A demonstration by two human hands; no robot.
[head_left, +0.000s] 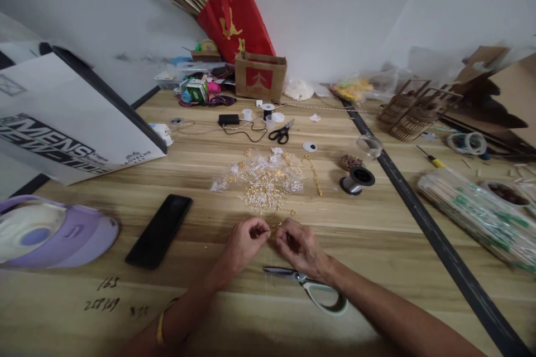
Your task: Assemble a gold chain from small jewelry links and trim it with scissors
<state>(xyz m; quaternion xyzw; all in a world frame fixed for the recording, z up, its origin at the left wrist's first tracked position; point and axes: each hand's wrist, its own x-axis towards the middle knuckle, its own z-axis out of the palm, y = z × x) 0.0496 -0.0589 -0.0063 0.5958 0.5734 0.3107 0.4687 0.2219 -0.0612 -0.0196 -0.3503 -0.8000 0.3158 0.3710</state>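
My left hand (245, 242) and my right hand (299, 246) meet near the front of the wooden table (377, 234), fingers pinched together around a tiny gold piece (274, 228) held between them. Just beyond lies a heap of small gold and silver beads and findings (263, 181), some in clear bags, with a gold chain (314, 174) at its right. Under my right wrist lie scissors with pale green handles (312, 284).
A black phone (159, 230) lies at the left, a purple lid (50, 231) farther left, a white printed bag (71, 122) behind. A wire spool (357, 179), black scissors (281, 133), a black box with cable (229, 120), a red bag (237, 17) and packed sticks (481, 215) surround.
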